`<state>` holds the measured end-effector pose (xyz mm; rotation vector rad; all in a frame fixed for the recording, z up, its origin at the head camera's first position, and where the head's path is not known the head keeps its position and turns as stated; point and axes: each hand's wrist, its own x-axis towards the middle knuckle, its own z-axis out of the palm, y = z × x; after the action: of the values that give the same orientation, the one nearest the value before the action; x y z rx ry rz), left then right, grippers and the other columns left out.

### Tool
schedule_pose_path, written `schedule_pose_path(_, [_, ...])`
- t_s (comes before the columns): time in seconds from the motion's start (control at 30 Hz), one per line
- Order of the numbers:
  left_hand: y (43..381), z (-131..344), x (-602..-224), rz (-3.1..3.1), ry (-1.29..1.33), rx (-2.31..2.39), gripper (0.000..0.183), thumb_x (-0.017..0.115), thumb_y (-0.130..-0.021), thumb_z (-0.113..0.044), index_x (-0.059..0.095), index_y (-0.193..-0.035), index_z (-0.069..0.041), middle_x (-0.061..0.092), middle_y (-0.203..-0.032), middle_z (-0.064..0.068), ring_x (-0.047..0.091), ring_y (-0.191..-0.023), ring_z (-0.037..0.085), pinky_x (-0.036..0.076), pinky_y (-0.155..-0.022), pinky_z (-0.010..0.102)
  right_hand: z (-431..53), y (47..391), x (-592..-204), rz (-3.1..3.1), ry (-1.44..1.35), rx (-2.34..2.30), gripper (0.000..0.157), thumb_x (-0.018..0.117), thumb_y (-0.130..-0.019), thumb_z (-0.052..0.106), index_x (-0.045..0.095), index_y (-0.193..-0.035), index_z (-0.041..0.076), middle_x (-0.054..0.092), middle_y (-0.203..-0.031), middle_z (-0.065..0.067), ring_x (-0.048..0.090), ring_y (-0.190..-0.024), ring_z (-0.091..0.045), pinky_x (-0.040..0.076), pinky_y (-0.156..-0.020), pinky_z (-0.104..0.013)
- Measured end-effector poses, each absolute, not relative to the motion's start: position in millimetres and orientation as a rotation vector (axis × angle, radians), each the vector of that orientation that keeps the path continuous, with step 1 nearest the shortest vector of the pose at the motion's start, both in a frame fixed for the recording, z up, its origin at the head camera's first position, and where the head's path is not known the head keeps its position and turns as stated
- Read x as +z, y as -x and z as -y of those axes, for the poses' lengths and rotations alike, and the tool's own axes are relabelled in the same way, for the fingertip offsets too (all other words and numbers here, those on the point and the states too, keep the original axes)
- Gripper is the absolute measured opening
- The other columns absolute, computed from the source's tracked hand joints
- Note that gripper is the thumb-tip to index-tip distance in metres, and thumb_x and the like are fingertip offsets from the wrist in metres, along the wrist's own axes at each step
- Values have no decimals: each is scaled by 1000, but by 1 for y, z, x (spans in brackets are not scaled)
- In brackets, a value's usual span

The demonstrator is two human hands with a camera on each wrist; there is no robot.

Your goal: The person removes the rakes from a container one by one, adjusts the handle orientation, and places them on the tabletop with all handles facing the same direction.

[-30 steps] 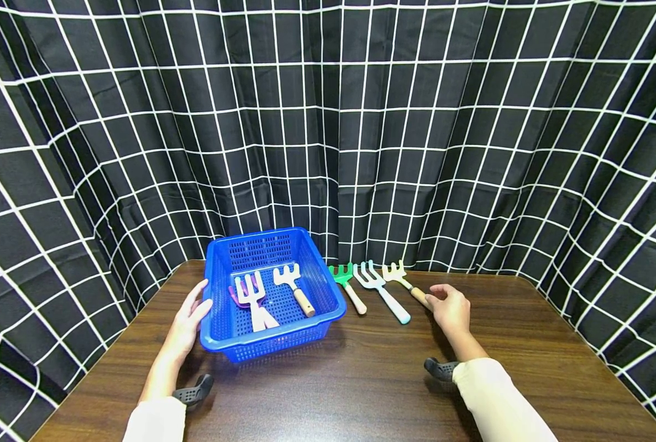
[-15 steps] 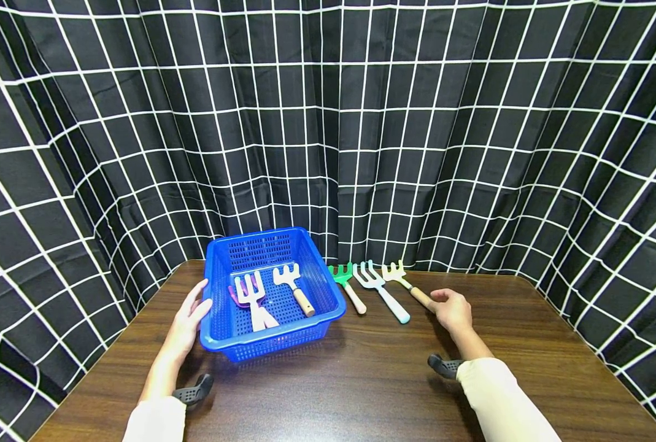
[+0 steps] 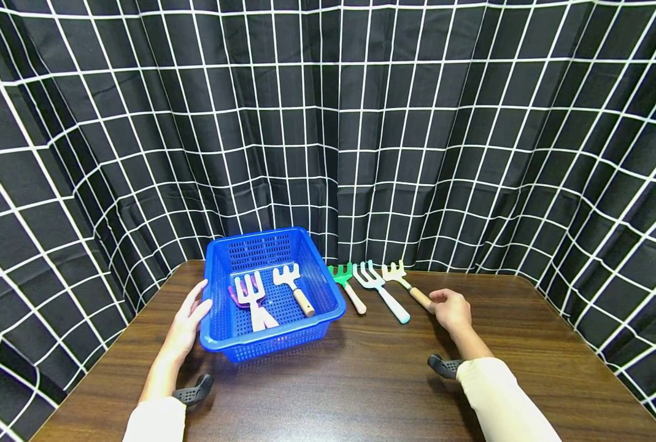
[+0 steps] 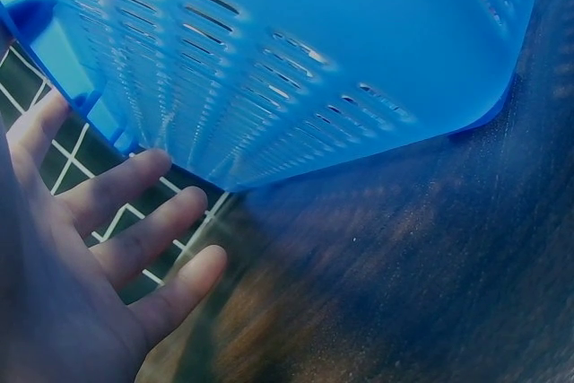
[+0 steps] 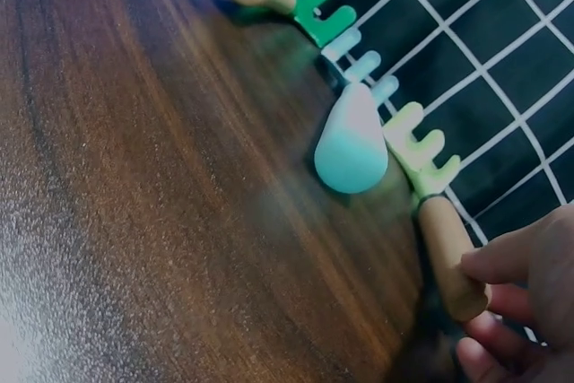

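Note:
The left hand [image 3: 183, 324] is at the left side of a blue plastic basket [image 3: 335, 310], its fingertips touching the rim. In the left wrist view, the fingers of that hand [image 4: 117, 262] are spread and mostly straight beside the perforated wall. At the right, the right hand [image 3: 453, 312] pinches the end of the wooden handle of a pale-yellow hand rake [image 3: 420, 298]. The right wrist view shows the thumb on top of this handle [image 5: 448, 253] and fingers beneath; the rake's tines point towards the curtain.
A green hand rake [image 3: 355, 299] and a light-blue one [image 3: 391, 302] lie between basket and right hand. Inside the basket are a pale-pink hand rake [image 3: 250, 294], a purple one [image 3: 235, 298] partly under it, and a cream one [image 3: 289, 279]. A black checked curtain [image 3: 328, 153] borders the wooden table [image 3: 372, 380].
Over the last second the right hand has shifted slightly right and closed on the end of the yellow rake's handle. The left hand and basket have stayed put.

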<state>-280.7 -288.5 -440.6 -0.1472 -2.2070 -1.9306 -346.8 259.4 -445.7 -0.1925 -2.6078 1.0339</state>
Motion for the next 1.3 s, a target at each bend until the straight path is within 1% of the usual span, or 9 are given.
schedule_pose_path(0.13, [281,289,-442,2175,171,-1961,54,42,-105,-24,21,-155,-13,42,-138,34,65,-96,14,53,-76,29,-257,346,-440,2566,217,1040,25,70,-77,4,69,-101,-3,70,-98,-18,60,-93,-40,41,-77,-46])
schedule_pose_path(0.4, [281,290,-444,2169,181,-1949,54,42,-105,-24,23,-154,-11,42,-135,36,65,-95,15,54,-75,30,-243,348,-424,2398,237,1120,23,71,-82,9,69,-102,-3,70,-99,-20,60,-96,-39,40,-82,-47])
schedule_pose_path(0.57, [282,291,-444,2176,167,-1934,54,42,-105,-24,24,-153,-11,43,-134,36,65,-94,13,53,-74,28,-225,347,-418,2330,177,1125,22,72,-83,10,69,-101,-2,70,-98,-20,61,-95,-38,41,-81,-47])
schedule_pose_path(0.83, [282,290,-443,2173,175,-1945,54,43,-105,-24,23,-154,-11,42,-136,36,64,-96,14,54,-74,29,-186,336,-406,2275,18,1200,23,74,-84,11,69,-103,-1,71,-98,-18,65,-89,-32,46,-77,-42])
schedule_pose_path(0.97, [281,290,-443,2178,177,-1944,54,43,-105,-24,23,-154,-11,42,-137,35,63,-98,12,53,-75,28,-168,329,-400,2302,6,1233,27,75,-84,18,69,-107,5,71,-103,-13,65,-91,-29,37,-79,-54])
schedule_pose_path(1.07, [282,290,-444,2177,183,-1947,54,43,-105,-24,22,-154,-11,41,-138,34,63,-98,13,53,-76,29,-156,324,-396,2290,-62,1275,27,76,-84,15,69,-108,5,70,-106,-13,66,-91,-28,38,-80,-50])
schedule_pose_path(1.17, [282,291,-444,2175,187,-1947,54,43,-105,-24,23,-154,-11,41,-137,35,64,-99,14,54,-76,31,-146,321,-394,2265,-225,1273,28,76,-82,5,67,-108,-1,68,-105,-16,67,-89,-30,47,-76,-36])
schedule_pose_path(1.23, [282,291,-444,2179,186,-1943,54,43,-105,-24,23,-154,-11,41,-137,35,63,-98,13,54,-76,30,-140,319,-393,2262,-313,1259,29,76,-82,3,66,-108,-2,68,-105,-16,66,-87,-29,50,-72,-34])
schedule_pose_path(1.3, [282,290,-444,2183,185,-1937,54,43,-105,-24,23,-154,-11,41,-137,35,63,-98,12,53,-76,30,-135,317,-391,2270,-379,1234,29,75,-81,2,66,-108,-2,67,-103,-15,66,-85,-28,52,-72,-36])
